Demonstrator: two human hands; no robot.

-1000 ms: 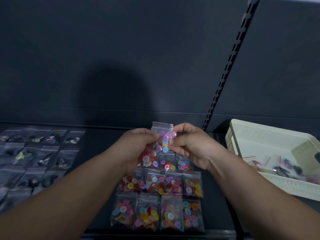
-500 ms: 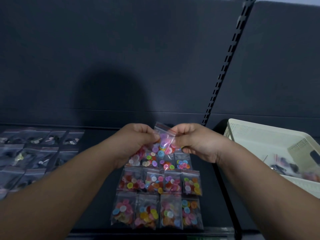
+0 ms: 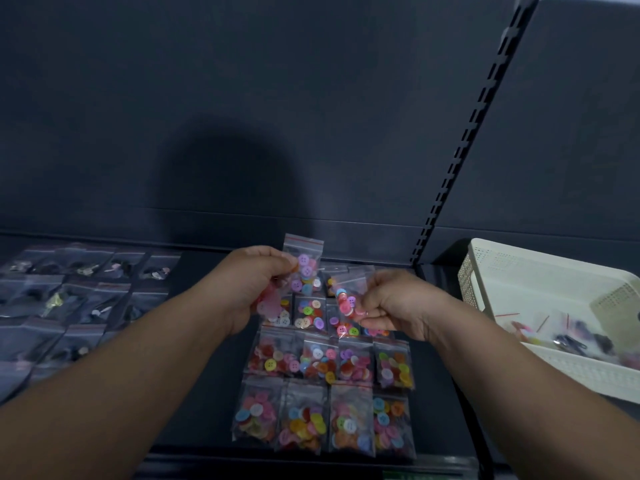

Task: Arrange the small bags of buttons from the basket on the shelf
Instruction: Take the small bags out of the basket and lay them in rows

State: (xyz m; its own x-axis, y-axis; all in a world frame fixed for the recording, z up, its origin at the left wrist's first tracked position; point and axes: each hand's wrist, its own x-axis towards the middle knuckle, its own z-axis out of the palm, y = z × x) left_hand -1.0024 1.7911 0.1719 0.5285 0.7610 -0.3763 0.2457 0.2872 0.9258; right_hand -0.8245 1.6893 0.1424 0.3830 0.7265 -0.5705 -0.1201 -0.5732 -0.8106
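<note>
My left hand (image 3: 251,285) grips a small clear bag of pastel buttons (image 3: 304,268) upright above the dark shelf (image 3: 201,341), with more pink-filled bags bunched lower in the same hand. My right hand (image 3: 394,303) pinches a separate bag of pink and red buttons (image 3: 348,299) just to the right of it. Below both hands lie rows of colourful button bags (image 3: 325,389) laid flat on the shelf. The cream plastic basket (image 3: 519,271) stands at the right with a few bags inside.
Several bags of dark and metallic buttons (image 3: 79,296) lie in rows on the shelf's left part. A slotted black upright (image 3: 460,154) divides the dark back panels. The shelf's front edge (image 3: 311,462) runs along the bottom.
Both hands held one bunch of bags together; now they have parted, the right hand drawing one bag off to the right and lower while the left keeps the rest.
</note>
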